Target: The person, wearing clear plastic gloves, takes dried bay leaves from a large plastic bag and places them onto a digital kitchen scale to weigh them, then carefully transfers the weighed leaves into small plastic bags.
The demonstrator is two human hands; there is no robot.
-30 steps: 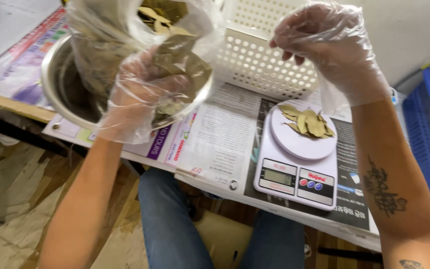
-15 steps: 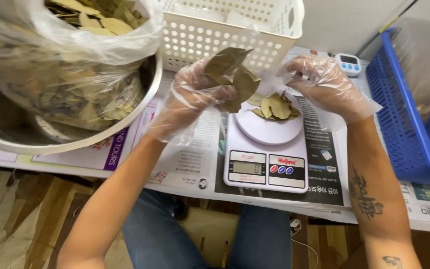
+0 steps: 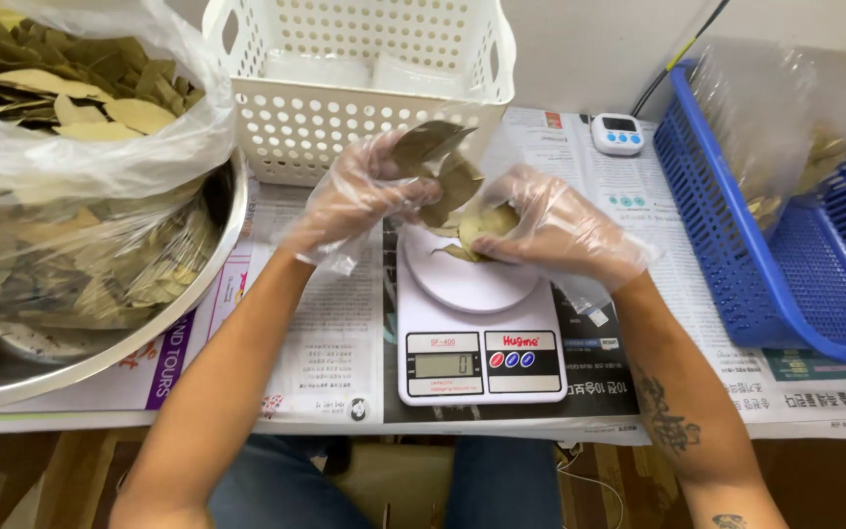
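Holding dried leaves in both gloved hands, I have them just above the round white plate of the kitchen scale (image 3: pixel 480 338). Nearest me, the scale's front shows a small grey display and three round buttons, one red and two blue. It stands on sheets of newspaper (image 3: pixel 330 343) that cover the surface, printed in black text with a purple strip at the left edge.

My right hand (image 3: pixel 550 227) is curled around a small bunch of dried leaves (image 3: pixel 482 230), its fingers low over the plate, and one leaf pokes out beneath it. My left hand (image 3: pixel 359 196) pinches a larger bunch of leaves (image 3: pixel 438 157) a little higher, close to the right hand.

To the left, a big metal bowl (image 3: pixel 149 328) holds a clear plastic bag (image 3: pixel 70 157) stuffed with the same leaves; its rim overhangs the newspaper near my left forearm. To the right, a blue plastic basket (image 3: pixel 727 245) contains clear packets of leaves (image 3: pixel 785 127).

Behind my hands stands a white perforated basket (image 3: pixel 345 127), close enough that the left bunch overlaps its front wall. Farther back on the right lies a small white digital timer (image 3: pixel 616 134) with blue buttons.
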